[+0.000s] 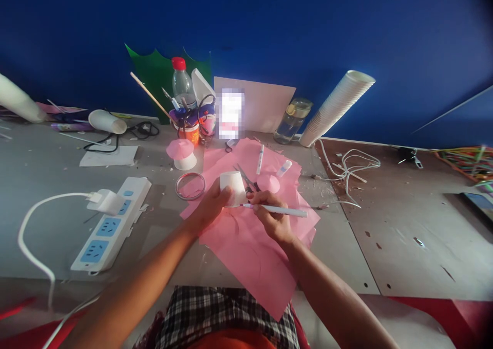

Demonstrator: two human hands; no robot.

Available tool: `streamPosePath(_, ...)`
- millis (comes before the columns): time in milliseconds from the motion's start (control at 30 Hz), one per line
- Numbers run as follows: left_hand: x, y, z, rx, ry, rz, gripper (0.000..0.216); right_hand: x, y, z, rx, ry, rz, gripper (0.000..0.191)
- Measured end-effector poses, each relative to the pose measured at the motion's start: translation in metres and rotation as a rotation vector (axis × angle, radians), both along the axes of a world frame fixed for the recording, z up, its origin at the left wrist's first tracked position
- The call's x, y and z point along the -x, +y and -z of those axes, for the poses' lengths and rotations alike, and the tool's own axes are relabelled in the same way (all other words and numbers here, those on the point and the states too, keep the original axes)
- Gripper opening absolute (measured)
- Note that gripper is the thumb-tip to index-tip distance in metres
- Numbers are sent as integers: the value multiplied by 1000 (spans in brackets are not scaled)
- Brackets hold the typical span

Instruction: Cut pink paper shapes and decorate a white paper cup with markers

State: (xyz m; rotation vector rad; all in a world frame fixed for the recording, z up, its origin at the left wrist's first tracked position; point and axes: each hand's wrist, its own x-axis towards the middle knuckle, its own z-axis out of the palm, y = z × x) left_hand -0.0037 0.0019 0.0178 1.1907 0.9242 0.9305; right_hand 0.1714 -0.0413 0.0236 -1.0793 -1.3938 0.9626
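Observation:
Tipped upside down, a white paper cup [233,185] is held by my left hand [213,205], its thumb pressing on the cup's side. My right hand [274,215] grips a white marker pen [287,211] with its tip at the cup's lower edge. Under both hands lie sheets of pink paper [254,261]. Just beyond the right hand rest scissors [250,179], partly hidden, and a round pink paper piece [268,183]. The pen's cap [284,168] and a slim white pen [260,159] lie on the paper too.
A roll of tape [190,185] and a pink-topped cup [185,160] stand left of the paper. Further left is a power strip [111,225]. At the back are a lit phone [230,113], a water bottle [292,120] and a tall cup stack [337,107].

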Motion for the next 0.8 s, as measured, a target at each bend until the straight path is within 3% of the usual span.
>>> streamPosePath(400,0,-2,-6,-9,56,0,33,2,2,1,-117,-110,-4,6)
streamPosePath(800,3,3,6,3,88,-8,40,1,2,-3,36,106,109,7)
